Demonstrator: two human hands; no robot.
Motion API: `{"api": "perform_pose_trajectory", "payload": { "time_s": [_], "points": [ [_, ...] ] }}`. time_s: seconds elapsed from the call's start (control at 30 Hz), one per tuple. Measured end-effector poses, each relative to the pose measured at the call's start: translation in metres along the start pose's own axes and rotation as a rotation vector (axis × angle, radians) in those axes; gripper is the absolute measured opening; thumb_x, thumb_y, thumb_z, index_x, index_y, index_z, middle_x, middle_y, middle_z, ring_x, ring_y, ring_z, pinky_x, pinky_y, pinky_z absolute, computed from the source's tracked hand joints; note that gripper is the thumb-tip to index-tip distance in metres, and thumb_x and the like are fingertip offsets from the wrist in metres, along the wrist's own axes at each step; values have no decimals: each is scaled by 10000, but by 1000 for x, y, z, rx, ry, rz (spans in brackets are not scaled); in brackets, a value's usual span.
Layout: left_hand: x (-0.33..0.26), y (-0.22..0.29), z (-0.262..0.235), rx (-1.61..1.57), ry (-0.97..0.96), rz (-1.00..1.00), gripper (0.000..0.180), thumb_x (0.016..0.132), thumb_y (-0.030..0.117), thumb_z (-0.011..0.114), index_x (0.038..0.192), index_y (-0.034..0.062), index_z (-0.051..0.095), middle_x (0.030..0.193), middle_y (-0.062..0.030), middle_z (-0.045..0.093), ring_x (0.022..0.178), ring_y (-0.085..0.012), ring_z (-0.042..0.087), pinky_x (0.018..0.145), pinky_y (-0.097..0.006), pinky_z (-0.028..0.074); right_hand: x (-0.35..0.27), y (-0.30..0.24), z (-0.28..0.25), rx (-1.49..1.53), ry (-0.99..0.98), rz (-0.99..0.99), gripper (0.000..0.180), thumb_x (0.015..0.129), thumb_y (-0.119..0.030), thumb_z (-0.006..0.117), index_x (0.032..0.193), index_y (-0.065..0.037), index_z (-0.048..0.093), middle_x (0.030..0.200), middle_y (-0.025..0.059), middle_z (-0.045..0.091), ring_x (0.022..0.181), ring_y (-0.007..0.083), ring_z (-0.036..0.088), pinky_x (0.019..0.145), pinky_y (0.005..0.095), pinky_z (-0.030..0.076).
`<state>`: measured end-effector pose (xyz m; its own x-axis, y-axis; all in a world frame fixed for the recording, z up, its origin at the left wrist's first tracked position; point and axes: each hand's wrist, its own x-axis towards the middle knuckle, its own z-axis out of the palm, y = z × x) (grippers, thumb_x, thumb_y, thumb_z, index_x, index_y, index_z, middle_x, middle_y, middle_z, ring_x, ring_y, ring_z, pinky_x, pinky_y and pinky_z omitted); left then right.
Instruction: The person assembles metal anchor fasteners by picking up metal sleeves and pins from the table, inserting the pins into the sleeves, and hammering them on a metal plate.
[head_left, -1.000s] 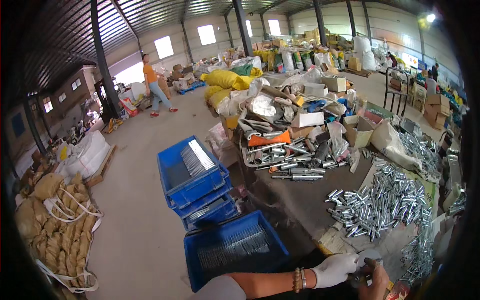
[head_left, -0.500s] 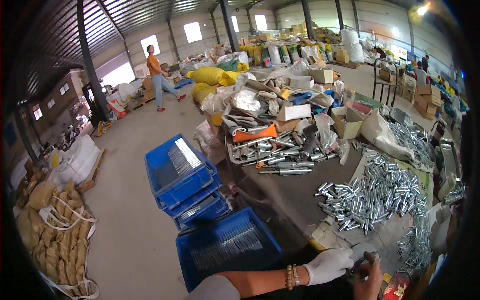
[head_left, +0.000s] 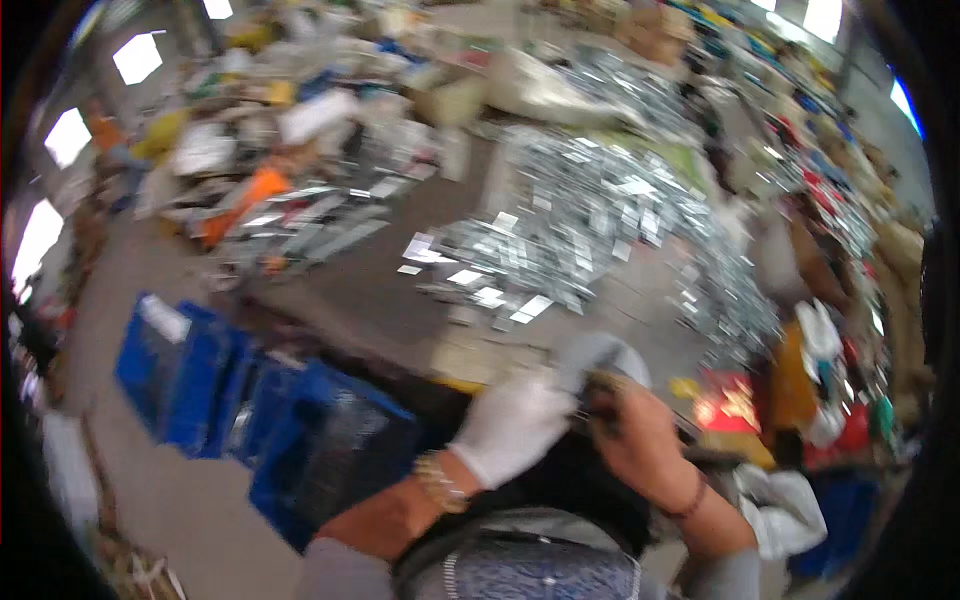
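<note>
The picture is smeared by motion. My left hand [head_left: 515, 425], in a white glove, is closed, its fingertips meeting the right hand over the table's near edge. What it holds cannot be made out. Bare and curled, my right hand [head_left: 645, 440] grips a small dark, brownish thing [head_left: 602, 393] whose kind is too blurred to tell. Just beyond both hands is a round grey disc [head_left: 610, 352], partly covered by them. A wide heap of shiny metal tube-like pieces [head_left: 560, 225] lies farther out on the dark tabletop [head_left: 380, 270].
Blue crates [head_left: 310, 440] holding metal pieces stand at the left. Larger metal tubes [head_left: 310, 230] and an orange piece [head_left: 245, 205] lie at the far left of the table. A red packet [head_left: 727, 402] is right of the hands, with a white bag [head_left: 780, 515] below it.
The view has swung right and down, so the table and crates appear farther left and both forearms now show. My hands remain together by the grey disc.
</note>
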<state>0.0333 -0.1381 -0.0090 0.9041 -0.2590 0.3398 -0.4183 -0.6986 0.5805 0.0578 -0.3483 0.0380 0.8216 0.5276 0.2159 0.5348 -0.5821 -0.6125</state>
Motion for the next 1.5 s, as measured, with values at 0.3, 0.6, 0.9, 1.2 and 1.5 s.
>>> {"api": "perform_pose_trajectory", "payload": {
  "time_s": [0.3,0.6,0.9,1.2,1.5],
  "points": [
    [19,21,-10,-94,-54,-45,119,854,137,802,962,93,776,922,-112,661,879,-352,669,772,-464,541,-13,5,2,-228,95,-271,536,774,-9,719,1301,-5,625,883,111,598,864,323,629,754,434,527],
    [14,22,-7,-129,-40,-37,147,778,84,843,908,58,779,917,-104,653,871,-312,665,774,-410,532,-33,29,-50,-348,87,41,563,808,-64,774,1356,-71,646,982,114,634,932,345,632,825,479,516],
    [21,14,-11,-153,-38,-5,150,759,76,845,878,42,760,908,-103,645,873,-310,662,769,-412,528,-56,22,-46,-173,166,-14,658,827,-26,729,1465,-172,662,1025,99,650,825,306,679,678,400,557],
    [17,15,-9,-211,-51,-52,144,749,52,845,878,46,781,908,-100,645,871,-299,662,769,-399,531,-65,19,-39,-137,79,31,561,897,2,674,1426,-185,700,1066,92,637,793,273,689,664,385,585],
    [17,11,-12,-192,-60,-9,154,773,56,833,926,62,810,909,-89,653,894,-286,654,802,-395,522,-38,32,-38,-441,255,-151,379,827,-60,743,1200,-122,725,1005,86,622,910,282,655,705,401,539]
  ]
}}
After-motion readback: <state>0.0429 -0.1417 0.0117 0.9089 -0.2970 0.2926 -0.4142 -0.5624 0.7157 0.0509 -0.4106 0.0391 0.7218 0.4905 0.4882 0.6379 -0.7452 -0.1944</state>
